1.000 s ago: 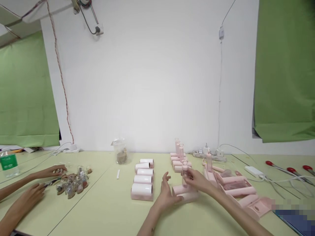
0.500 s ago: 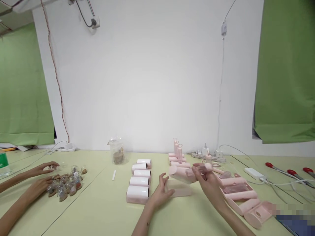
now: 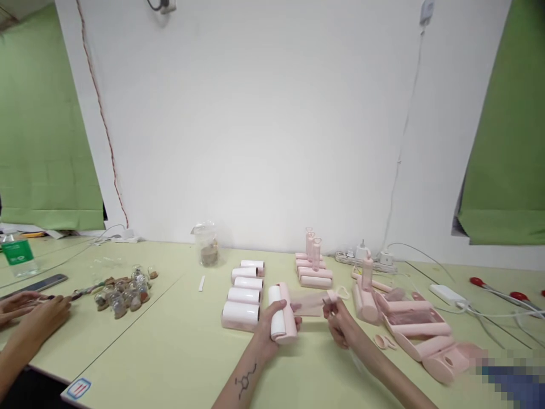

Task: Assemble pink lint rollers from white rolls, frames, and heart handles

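My left hand [image 3: 269,329] is closed round a pink cylindrical case [image 3: 290,318] with a white roll [image 3: 277,311] along its side, tilted above the table. My right hand [image 3: 339,325] pinches the end of a translucent pink handle [image 3: 313,301], blurred by motion; a cream heart-shaped loop [image 3: 342,292] sticks out past the fingers. The handle's far end reaches the case, but I cannot tell whether they are joined. Left of my left hand, several white rolls [image 3: 240,312] lie in a column. Right of my right hand lie small pink pieces [image 3: 383,341].
Pink cylinders with upright handles [image 3: 316,255] stand at the back. More pink parts [image 3: 419,329] lie right, near a power strip [image 3: 361,257], white cables and red-handled tools [image 3: 477,281]. At left, another person's hands [image 3: 46,318] are near small glass domes [image 3: 128,292]. A clear bag [image 3: 207,247] stands behind.
My left hand has gone from open over the table to gripping the pink case. My right hand has let go of the cylinder's body and now pinches the handle end. The view has shifted.
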Action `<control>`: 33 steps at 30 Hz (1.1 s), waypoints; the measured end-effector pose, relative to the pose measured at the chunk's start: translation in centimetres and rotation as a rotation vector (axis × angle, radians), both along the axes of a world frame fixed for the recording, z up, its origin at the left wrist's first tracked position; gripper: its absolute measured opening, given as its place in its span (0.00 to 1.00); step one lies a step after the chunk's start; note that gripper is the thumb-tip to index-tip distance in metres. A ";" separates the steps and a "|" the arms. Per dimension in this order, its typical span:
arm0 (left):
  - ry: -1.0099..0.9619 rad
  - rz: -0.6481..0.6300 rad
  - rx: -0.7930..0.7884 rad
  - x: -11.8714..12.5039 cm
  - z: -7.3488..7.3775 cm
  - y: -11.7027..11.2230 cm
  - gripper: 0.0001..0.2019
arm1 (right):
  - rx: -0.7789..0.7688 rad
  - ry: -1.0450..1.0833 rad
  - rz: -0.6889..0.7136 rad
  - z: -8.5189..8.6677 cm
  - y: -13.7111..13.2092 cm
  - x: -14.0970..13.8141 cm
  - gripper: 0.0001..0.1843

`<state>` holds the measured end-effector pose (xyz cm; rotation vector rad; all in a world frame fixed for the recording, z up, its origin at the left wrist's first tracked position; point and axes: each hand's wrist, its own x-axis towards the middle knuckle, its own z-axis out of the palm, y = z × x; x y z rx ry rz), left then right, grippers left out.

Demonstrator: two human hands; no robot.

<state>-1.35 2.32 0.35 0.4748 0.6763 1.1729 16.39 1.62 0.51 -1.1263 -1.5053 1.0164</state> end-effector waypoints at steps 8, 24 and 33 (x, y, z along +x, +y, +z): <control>-0.031 0.153 0.013 0.0 0.6 0.0 0.13 | 0.131 -0.101 -0.062 0.8 -0.1 2.2 0.22; 0.049 -0.192 -0.192 -0.2 0.3 0.0 0.16 | 0.380 -0.516 -0.332 1.6 -1.3 2.3 0.14; 0.129 -0.333 -0.261 -0.4 -0.8 0.4 0.10 | 0.719 -0.894 -0.426 0.7 -0.6 3.0 0.28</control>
